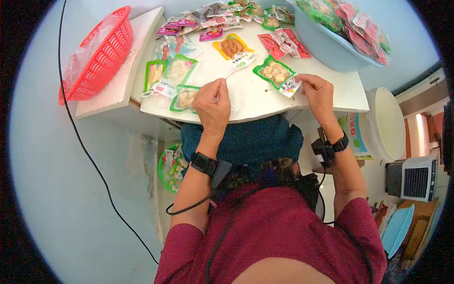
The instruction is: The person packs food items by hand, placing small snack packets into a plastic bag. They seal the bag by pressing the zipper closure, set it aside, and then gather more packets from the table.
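My right hand (pixel 318 93) pinches the white printed end of a green-edged snack packet (pixel 275 72). Pale round pieces show through its clear window, and it is over the white table. My left hand (pixel 213 105) is closed in a pinch; a thin pale edge runs out from the fingertips, but I cannot make out what it is. Just left of that hand lies another green-edged packet (pixel 186 98), with a larger green-edged packet (pixel 179 71) behind it. Beyond both hands is a yellow-edged packet (pixel 232 47) with brown contents.
Red packets (pixel 285 43) and purple packets (pixel 211 34) lie farther back on the white table (pixel 227 102). A blue basin (pixel 326 49) heaped with packets stands back right. A red basket (pixel 106 52) is at left; a green basket (pixel 163 170) of packets sits below. A white bucket (pixel 388 124) stands right.
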Available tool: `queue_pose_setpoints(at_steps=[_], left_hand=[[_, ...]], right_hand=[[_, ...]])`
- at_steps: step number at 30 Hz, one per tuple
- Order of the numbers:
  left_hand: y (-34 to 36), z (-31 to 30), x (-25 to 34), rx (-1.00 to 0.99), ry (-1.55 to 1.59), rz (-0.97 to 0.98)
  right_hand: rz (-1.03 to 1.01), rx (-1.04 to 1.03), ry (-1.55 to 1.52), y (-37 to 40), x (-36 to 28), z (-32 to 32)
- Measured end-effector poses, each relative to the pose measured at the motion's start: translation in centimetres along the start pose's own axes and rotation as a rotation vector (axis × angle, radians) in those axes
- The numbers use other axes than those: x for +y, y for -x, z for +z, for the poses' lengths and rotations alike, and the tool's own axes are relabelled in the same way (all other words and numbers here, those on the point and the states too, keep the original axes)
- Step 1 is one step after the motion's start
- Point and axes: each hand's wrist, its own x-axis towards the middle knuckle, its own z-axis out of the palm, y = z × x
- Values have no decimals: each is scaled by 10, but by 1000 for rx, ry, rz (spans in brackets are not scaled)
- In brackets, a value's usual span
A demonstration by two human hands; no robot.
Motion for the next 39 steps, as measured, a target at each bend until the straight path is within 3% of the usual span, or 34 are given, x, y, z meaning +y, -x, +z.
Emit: queue_pose_setpoints(at_steps=[6, 12, 15, 19, 22, 28, 39], left_hand=[[2, 1, -5, 21, 6, 28], [2, 2, -7, 20, -10, 93], [1, 2, -4, 37, 24, 116], [0, 0, 1, 30, 58, 121], [0, -1, 2, 37, 40, 141], [1, 0, -1, 33, 34, 115], [-3, -5, 8, 14, 105, 83]], right_hand=[[145, 33, -231, -4, 6, 9], [88, 111, -35, -7, -3, 14], [83, 218, -128, -12, 12, 20], [268, -25, -338, -11, 14, 5], [405, -7, -601, -6, -2, 0], [487, -129, -840, 7, -30, -4], [555, -340, -957, 7, -57, 33]])
